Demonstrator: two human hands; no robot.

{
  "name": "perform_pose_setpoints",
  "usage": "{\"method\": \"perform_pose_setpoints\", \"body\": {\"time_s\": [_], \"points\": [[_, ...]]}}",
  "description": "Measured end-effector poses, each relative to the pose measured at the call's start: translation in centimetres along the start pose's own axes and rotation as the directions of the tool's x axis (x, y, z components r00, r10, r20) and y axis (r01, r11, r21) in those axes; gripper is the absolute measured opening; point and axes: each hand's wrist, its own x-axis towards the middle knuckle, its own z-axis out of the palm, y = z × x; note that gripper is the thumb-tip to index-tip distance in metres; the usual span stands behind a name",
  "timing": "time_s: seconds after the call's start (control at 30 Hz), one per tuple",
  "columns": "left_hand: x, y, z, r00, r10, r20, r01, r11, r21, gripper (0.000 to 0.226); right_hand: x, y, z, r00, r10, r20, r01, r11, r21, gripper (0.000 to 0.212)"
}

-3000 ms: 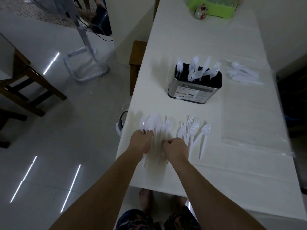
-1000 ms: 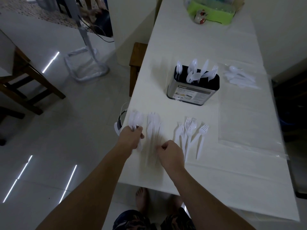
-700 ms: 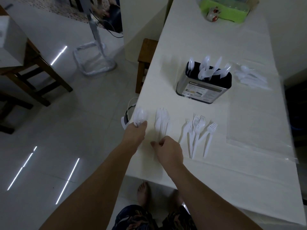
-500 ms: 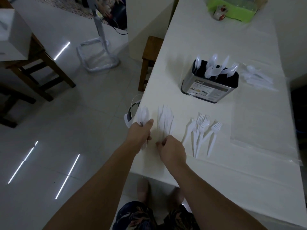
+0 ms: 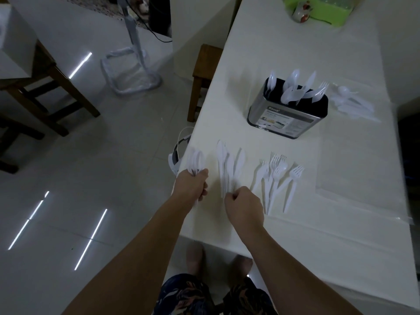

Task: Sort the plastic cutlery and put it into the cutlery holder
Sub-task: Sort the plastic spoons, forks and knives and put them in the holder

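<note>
A: What is nearest?

B: The left hand (image 5: pixel 190 187), at the near left edge of the white bench (image 5: pixel 284 235). Its fingers (image 5: pixel 203 176) are curled tight round a bunch of plastic spoons (image 5: pixel 196 160) whose bowls fan out beyond the knuckles.

A: And the other hand?

B: The right hand (image 5: pixel 244 206) is just to the right of it, fingers bent in. They meet the near ends of a bundle of plastic knives (image 5: pixel 228 165) lying on the bench; it looks like a pinch on the handles, but the handles are hidden under the hand.

A: What lies to the right of those fingers?

B: A loose group of plastic forks (image 5: pixel 276 178), tines pointing away, handles toward the person, close to the right hand but apart from the knives.

A: Farther out?

B: Well beyond both hands stands the metal cutlery holder (image 5: pixel 287 119) with a label on its front. Spoons, a knife and forks stand upright or tilted in it. To its right, farther from the fingers, more white cutlery (image 5: pixel 353 105) lies on a clear plastic sheet (image 5: pixel 363 178). At the far end sits a green tray (image 5: pixel 318 7) with a small cup (image 5: pixel 301 13) beside it.
</note>
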Motion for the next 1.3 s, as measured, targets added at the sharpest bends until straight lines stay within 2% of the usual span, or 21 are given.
{"method": "perform_pose_setpoints", "body": {"time_s": [0.27,0.47,0.57,0.67,0.77,0.83,0.93,1.07,1.17,1.2,1.3], "points": [[0.4,0.6,1.2,1.000,-0.018,0.022,0.017,0.999,0.047,0.031,0.1,1.4,-0.7,0.996,0.091,0.012,-0.092,0.995,0.040,0.036],[0.3,1.4,2.3,0.996,-0.007,0.086,-0.001,0.996,0.091,0.032,-0.4,2.1,-2.0,0.997,0.061,0.038,-0.065,0.992,0.108,0.025],[-0.4,2.3,2.9,0.990,0.037,0.134,-0.066,0.974,0.217,0.036,0.0,2.0,-3.0,0.999,0.024,0.030,-0.029,0.986,0.167,0.020],[-1.3,3.2,3.7,0.968,0.086,0.236,-0.169,0.919,0.357,0.040,1.0,1.3,-4.4,0.998,-0.048,-0.032,0.056,0.943,0.327,0.025],[-2.1,4.1,4.7,0.937,0.091,0.339,-0.254,0.842,0.476,0.039,2.3,0.0,-6.2,0.990,-0.136,-0.046,0.139,0.832,0.537,0.048],[-2.7,4.5,5.5,0.914,0.081,0.397,-0.301,0.791,0.532,0.034,2.9,-1.0,-7.3,0.975,-0.219,-0.043,0.201,0.784,0.587,0.056],[-3.1,4.8,6.6,0.879,0.079,0.470,-0.367,0.742,0.561,0.024,3.5,-1.9,-8.7,0.960,-0.280,0.012,0.231,0.815,0.531,0.051],[-3.1,5.0,7.5,0.863,0.107,0.493,-0.405,0.730,0.551,0.009,4.1,-1.3,-9.1,0.978,-0.202,-0.049,0.200,0.857,0.475,0.024],[-2.8,5.0,8.3,0.864,0.129,0.487,-0.427,0.700,0.572,0.019,4.1,-0.3,-9.6,0.980,-0.188,-0.070,0.196,0.833,0.517,0.019],[-2.5,5.0,8.5,0.868,0.156,0.471,-0.443,0.674,0.592,0.024,4.1,0.0,-10.0,0.976,-0.208,-0.069,0.215,0.852,0.476,0.018],[-1.7,5.3,9.2,0.867,0.250,0.431,-0.486,0.608,0.628,0.034,4.8,1.3,-11.0,0.946,-0.325,-0.019,0.324,0.934,0.152,0.030]]}}
